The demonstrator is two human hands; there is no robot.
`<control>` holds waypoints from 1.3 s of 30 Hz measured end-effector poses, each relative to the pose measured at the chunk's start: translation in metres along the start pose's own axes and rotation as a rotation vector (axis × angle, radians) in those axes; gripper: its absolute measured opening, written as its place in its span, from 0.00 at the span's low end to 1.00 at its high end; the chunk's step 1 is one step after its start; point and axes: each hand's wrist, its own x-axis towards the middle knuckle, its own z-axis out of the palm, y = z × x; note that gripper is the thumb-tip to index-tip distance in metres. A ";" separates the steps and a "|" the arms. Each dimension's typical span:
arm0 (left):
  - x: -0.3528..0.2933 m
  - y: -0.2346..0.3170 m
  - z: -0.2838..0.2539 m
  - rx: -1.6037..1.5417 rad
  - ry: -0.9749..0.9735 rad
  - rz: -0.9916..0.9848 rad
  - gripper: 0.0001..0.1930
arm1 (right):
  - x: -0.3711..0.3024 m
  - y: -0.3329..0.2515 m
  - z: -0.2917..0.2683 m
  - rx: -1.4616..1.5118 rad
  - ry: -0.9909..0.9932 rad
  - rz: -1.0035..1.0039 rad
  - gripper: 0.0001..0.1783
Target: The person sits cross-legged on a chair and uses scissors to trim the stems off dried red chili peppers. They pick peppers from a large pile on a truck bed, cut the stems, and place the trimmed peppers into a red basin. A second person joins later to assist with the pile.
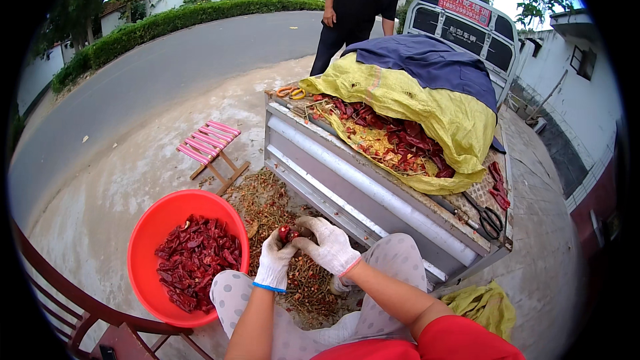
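Both my hands wear white knit gloves and meet in front of my knees. A dark red dried chili pepper is between them. My left hand has its fingers closed around the pepper from the left. On the other side, my right hand pinches at the same pepper; its fingertips are partly hidden. Left of my knees stands a red plastic basin holding many dried red chili peppers. Beneath my hands a heap of stems and chili scraps covers the ground.
Ahead is a truck bed bearing a yellow woven sack of chilies, a blue cloth, orange-handled scissors and black scissors. A folding stool and wooden chair stand leftward. A person stands behind.
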 end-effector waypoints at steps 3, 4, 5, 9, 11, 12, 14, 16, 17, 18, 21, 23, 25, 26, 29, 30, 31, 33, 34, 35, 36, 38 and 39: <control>0.002 -0.014 -0.008 0.124 -0.107 0.109 0.21 | 0.000 -0.008 -0.003 -0.135 -0.064 0.042 0.26; 0.005 -0.020 -0.012 0.200 -0.113 0.124 0.21 | 0.001 -0.010 -0.003 -0.160 -0.076 0.055 0.26; 0.003 -0.018 -0.010 0.132 -0.115 0.090 0.21 | 0.000 -0.010 -0.002 -0.150 -0.056 0.042 0.25; -0.005 -0.008 -0.009 -0.106 -0.163 -0.037 0.21 | -0.004 0.011 0.012 -0.164 -0.001 -0.107 0.22; -0.011 0.005 -0.004 -0.177 -0.189 -0.095 0.20 | -0.004 0.021 0.016 -0.185 0.026 -0.201 0.20; -0.011 0.005 -0.005 -0.219 -0.196 -0.112 0.20 | -0.005 0.023 0.016 -0.186 0.045 -0.232 0.18; -0.010 0.006 -0.009 -0.302 -0.204 -0.141 0.18 | -0.005 0.024 0.016 -0.222 0.088 -0.365 0.16; -0.007 -0.007 -0.018 -0.347 -0.144 -0.122 0.14 | -0.005 0.024 0.016 -0.290 0.138 -0.567 0.15; -0.005 -0.005 -0.015 -0.372 -0.119 -0.114 0.13 | -0.005 0.020 0.015 -0.182 0.135 -0.437 0.15; -0.004 -0.001 -0.014 -0.450 -0.064 -0.152 0.14 | -0.007 0.013 0.015 -0.074 0.131 -0.306 0.14; 0.007 0.017 -0.029 -0.602 -0.061 -0.194 0.29 | -0.009 -0.004 0.002 0.129 0.126 -0.129 0.14; 0.006 0.038 -0.037 -0.859 0.053 -0.083 0.35 | -0.009 -0.007 -0.005 0.229 0.136 -0.087 0.15; 0.007 0.039 -0.040 -0.859 0.100 -0.014 0.36 | -0.008 -0.005 -0.010 0.329 0.162 -0.049 0.15; 0.005 0.033 -0.043 -0.757 0.033 -0.008 0.35 | -0.006 -0.007 -0.010 0.289 0.135 -0.067 0.15; -0.001 0.017 -0.042 -0.604 -0.200 0.000 0.44 | 0.000 -0.005 -0.006 0.194 0.078 -0.108 0.16; -0.004 0.016 -0.037 -0.460 -0.220 0.129 0.32 | 0.000 -0.003 0.001 0.194 0.066 -0.111 0.16; -0.010 0.018 -0.032 -0.566 -0.153 0.110 0.34 | -0.001 -0.002 -0.001 0.209 0.064 -0.080 0.16; -0.004 0.047 -0.023 -0.909 0.050 0.132 0.30 | -0.007 -0.001 -0.002 0.281 0.051 0.076 0.16; 0.000 0.049 -0.032 -1.131 0.182 0.177 0.26 | -0.010 0.000 -0.002 0.325 0.041 0.158 0.16; 0.005 0.041 -0.062 -1.318 0.131 0.184 0.25 | -0.012 -0.001 -0.001 0.363 0.025 0.198 0.16; 0.010 0.029 -0.096 -1.507 0.062 0.197 0.26 | -0.013 -0.001 0.001 0.396 0.010 0.217 0.16; 0.010 0.007 -0.129 -1.416 0.150 0.206 0.31 | -0.015 -0.002 0.008 0.429 -0.019 0.205 0.16; 0.009 0.024 -0.113 -1.390 0.346 0.148 0.32 | -0.017 0.005 0.009 0.439 -0.009 0.213 0.16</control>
